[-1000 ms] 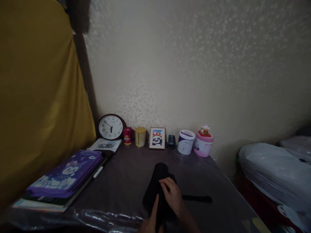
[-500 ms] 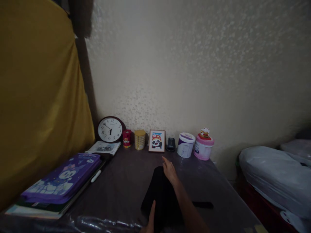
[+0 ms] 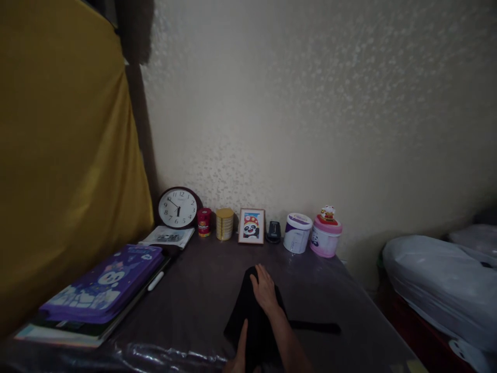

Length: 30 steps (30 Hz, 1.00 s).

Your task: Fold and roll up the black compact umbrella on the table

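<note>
A black piece of cloth (image 3: 248, 313) lies on the dark table (image 3: 202, 290) in front of me. My right hand (image 3: 264, 289) rests flat on its far end, fingers stretched out. Only part of my left hand (image 3: 240, 349) shows at the bottom edge, its fingers extended and pressing on the cloth's near end. A black strip (image 3: 316, 327) runs out from the cloth to the right.
Along the wall stand a round clock (image 3: 178, 207), a red can (image 3: 204, 222), a gold tin (image 3: 224, 224), a framed panda picture (image 3: 251, 226), a white tub (image 3: 296, 233) and a pink container (image 3: 325, 235). A purple case (image 3: 104, 282) lies on books at left. A yellow curtain (image 3: 62, 171) hangs left; plastic-wrapped bundles (image 3: 442, 282) sit right.
My right hand slid from the cloth's middle out past its far end, then drew back onto the far end. My left hand stayed at the near end.
</note>
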Available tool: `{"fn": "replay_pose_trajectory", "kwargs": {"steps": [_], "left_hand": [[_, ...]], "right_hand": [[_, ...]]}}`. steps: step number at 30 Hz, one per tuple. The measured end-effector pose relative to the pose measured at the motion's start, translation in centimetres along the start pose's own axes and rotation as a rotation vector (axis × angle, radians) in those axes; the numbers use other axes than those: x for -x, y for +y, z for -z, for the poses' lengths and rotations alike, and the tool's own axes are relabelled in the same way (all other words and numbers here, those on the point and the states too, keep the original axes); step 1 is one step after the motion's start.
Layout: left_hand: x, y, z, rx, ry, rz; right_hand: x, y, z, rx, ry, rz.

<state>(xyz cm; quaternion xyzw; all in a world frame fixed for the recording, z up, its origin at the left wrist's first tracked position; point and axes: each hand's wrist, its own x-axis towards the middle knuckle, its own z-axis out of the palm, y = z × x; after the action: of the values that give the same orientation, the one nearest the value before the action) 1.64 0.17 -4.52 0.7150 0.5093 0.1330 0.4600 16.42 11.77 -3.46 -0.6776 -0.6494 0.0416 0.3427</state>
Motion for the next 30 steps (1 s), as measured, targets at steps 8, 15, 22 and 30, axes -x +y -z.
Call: {"fn": "replay_pose_trajectory", "kwargs": {"steps": [8, 15, 22, 30], "left_hand": [[0.1, 0.1, -0.2, 0.042, 0.044, -0.005], [0.8, 0.6, -0.2, 0.052, 0.092, 0.092], [1.9, 1.5, 0.1, 0.077, 0.082, -0.001], [2.0, 1.4, 0.1, 0.129, 0.113, -0.013]], "right_hand": [[3.4, -3.6, 1.8, -0.013, -0.057, 0.057], [8.5, -6.0, 5.1, -0.422, -0.353, 0.244], [5.9, -3.1, 5.0, -0.387, -0.196, 0.225], [5.1, 6.5, 4.9, -0.092, 0.053, -0.059]]}}
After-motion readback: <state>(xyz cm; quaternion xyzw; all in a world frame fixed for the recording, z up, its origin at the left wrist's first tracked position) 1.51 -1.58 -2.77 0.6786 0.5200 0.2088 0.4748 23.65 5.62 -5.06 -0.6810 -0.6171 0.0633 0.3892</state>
